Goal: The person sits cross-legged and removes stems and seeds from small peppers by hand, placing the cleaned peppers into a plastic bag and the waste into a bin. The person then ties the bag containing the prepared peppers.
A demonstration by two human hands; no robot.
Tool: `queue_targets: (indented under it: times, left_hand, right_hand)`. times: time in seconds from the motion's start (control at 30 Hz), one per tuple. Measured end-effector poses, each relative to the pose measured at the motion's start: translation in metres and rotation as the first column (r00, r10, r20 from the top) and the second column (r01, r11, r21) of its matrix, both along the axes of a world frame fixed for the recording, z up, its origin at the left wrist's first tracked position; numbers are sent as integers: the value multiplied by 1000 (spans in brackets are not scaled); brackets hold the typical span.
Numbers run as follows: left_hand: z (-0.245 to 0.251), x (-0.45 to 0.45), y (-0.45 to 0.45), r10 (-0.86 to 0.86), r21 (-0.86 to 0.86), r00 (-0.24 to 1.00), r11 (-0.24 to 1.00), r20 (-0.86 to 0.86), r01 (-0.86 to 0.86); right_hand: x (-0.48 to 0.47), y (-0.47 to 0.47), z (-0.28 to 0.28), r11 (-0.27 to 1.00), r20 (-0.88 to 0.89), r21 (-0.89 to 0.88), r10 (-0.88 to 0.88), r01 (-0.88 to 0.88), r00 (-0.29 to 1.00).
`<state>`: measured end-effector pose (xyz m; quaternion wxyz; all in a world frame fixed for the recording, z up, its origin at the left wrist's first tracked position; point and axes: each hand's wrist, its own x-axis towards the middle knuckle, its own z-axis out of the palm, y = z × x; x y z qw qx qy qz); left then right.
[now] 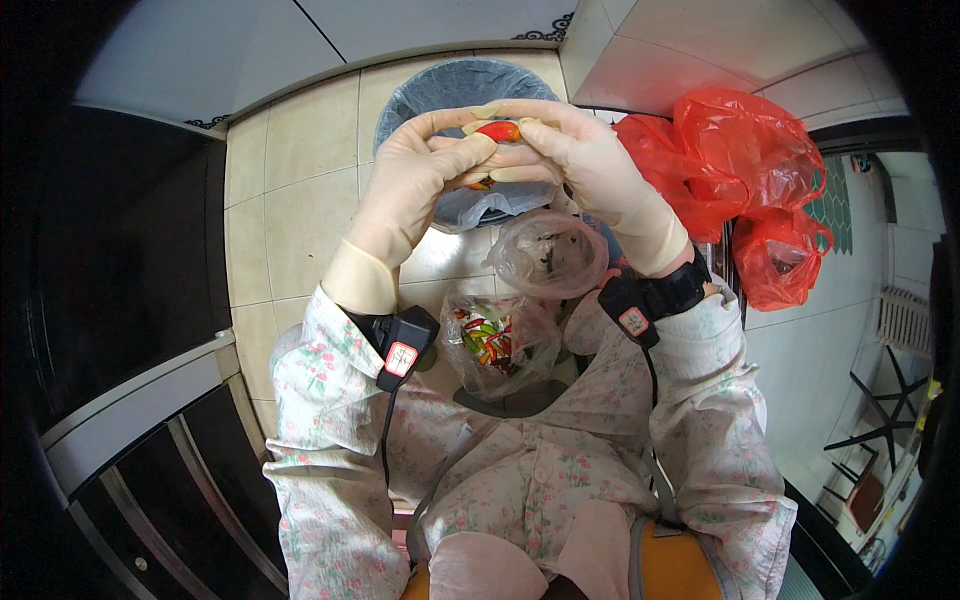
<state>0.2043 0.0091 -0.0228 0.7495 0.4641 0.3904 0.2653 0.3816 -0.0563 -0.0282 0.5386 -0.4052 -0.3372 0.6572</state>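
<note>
A red-orange chili pepper [499, 132] is pinched between the fingertips of my left hand [424, 169] and my right hand [589, 154]. Both hands wear pale rubber gloves and are raised above a bin [457, 79] lined with a translucent plastic bag. More red and orange pepper [481, 184] shows just under my left fingers; whether it is held or lies in the bin I cannot tell. Below, nearer my body, sits an open clear plastic bag [540, 349] with several red, green and orange chili peppers [489, 341] in it.
Between bin and pepper bag is another clear bag [551, 255] with small dark bits inside. Red plastic bags [742, 157] are piled at the right. A white cabinet [210, 60] stands beyond the tiled floor [311, 135]. Straps with cabled devices [409, 345] circle both wrists.
</note>
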Motion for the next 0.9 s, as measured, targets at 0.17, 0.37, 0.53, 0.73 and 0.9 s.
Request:
queue_targets:
  times: [0.17,0.37,0.53,0.73,0.9]
  left_hand:
    - [0,2,-1,20,-49,1000,999,0,-20]
    - [6,3,-1,88,189,996,978,-5,-86]
    - [13,4,-8,123,311,992,942,25,-124]
    - [21,4,-13,72,370,995,924,72,-93]
    - [23,7,-16,65,341,997,937,41,-75]
  right_hand:
    - [3,1,2,992,340,66,-127,111,932]
    - [6,1,7,997,341,61,-70,52,937]
    - [2,1,6,992,267,123,-39,6,963]
    - [1,1,1,990,195,137,-61,35,979]
    - [4,0,4,995,287,76,-82,63,954]
